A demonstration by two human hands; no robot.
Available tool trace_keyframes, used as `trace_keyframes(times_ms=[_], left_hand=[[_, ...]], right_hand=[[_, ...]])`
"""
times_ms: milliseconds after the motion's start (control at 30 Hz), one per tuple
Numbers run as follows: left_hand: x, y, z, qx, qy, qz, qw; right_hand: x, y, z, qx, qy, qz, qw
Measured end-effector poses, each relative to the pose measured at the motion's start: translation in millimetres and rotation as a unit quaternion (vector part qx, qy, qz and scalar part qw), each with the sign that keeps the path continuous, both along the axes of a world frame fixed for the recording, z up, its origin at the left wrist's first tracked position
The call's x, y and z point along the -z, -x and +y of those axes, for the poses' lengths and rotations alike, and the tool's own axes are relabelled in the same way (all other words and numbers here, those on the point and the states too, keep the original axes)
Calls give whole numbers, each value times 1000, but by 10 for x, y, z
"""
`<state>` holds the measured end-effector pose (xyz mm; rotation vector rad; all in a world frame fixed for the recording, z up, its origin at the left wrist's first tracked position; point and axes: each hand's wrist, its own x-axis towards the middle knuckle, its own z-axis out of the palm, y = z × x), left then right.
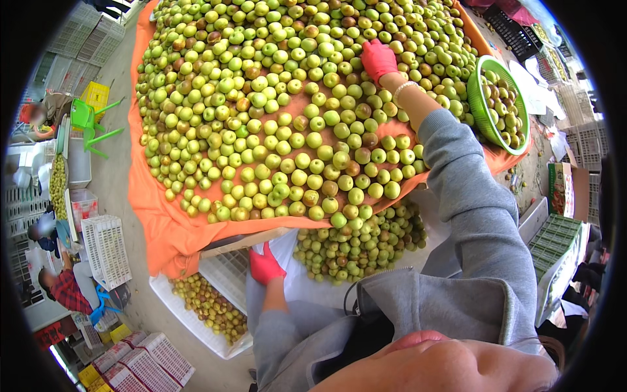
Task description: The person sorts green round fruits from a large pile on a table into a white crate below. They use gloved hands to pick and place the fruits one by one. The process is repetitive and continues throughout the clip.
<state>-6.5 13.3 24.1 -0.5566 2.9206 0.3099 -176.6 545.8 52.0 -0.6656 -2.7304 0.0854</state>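
Green and brown-blotched fruits, apparently jujubes (225,85), lie spread over a table covered with an orange cloth (161,230). My right hand (379,59), in a pinkish-red glove, reaches across and touches the pile. Its fingertips point away among the fruits, so whatever they hold is hidden. Below the near table edge, more jujubes (352,250) rest on a white sheet or liner (289,255) in front of me. At the left side of that liner is my left hand (267,264), gloved alike, its thumb raised; whether it grips the liner is unclear.
A green plastic basket (472,98) of browner fruits leans at the table's right edge. Lower left stands a white crate (166,299) holding small brownish fruits. Stacked crates (152,360), a green stool (83,115) and seated people (73,289) are farther left. Green crates (556,242) stand right.
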Motion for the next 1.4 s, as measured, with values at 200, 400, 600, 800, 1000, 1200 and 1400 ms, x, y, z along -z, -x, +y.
trace_keyframes(times_ms=[200, 400, 600, 800, 1000, 1200, 1400], left_hand=[[-156, -14, 106, -22, -31, 1, 999], [-23, 6, 56, 20, -8, 26, 999], [-63, -5, 47, 16, -25, 31, 999], [0, -49, -12, 30, -22, 65, 997], [-20, 9, 79, 23, -2, 55, 998], [129, -21, -57, 35, -19, 94, 995], [77, 12, -8, 20, 1, 33, 999]], right_hand=[[-440, -391, -139, -163, 106, -38, 980], [-441, -51, 1554, 129, 81, 119, 981], [-343, 6, 1522, 166, 73, -56, 982], [-355, -97, 1015, 23, 95, -17, 995], [-414, 20, 750, 39, 92, 18, 995], [-455, 116, 580, 5, 18, -90, 996], [-659, -424, 118, -190, 57, -111, 974]])
